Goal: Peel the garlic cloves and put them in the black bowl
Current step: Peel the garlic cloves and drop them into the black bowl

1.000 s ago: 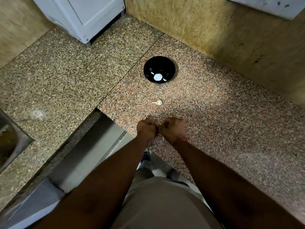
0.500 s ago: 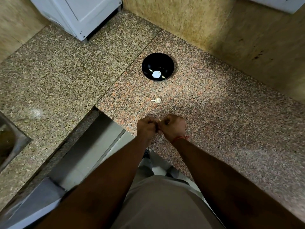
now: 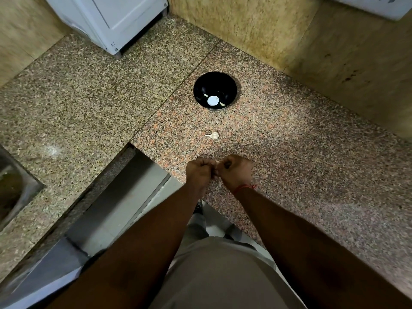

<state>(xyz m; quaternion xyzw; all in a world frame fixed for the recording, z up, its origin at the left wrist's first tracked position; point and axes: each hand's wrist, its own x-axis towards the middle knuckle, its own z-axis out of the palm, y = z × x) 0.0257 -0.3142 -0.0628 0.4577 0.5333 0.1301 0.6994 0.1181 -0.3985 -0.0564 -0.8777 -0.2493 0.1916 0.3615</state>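
My left hand [image 3: 199,171] and my right hand [image 3: 236,170] are pressed together over the counter's front edge, fingers curled, pinching a small garlic clove [image 3: 215,163] between them; only a pale sliver of it shows. A garlic piece with a stem [image 3: 213,135] lies on the granite just beyond my hands. Farther back stands the black bowl [image 3: 201,85], holding two peeled cloves [image 3: 222,104] beside a bright white glare spot.
The speckled granite counter [image 3: 312,163] wraps in an L shape. A white appliance [image 3: 107,21] stands at the back left corner, a steel sink [image 3: 11,188] at the far left. Tiled walls close off the back and right.
Both hands stay together on the clove, with only small finger movement. The view has shifted slightly; bowl and loose garlic piece have not moved.
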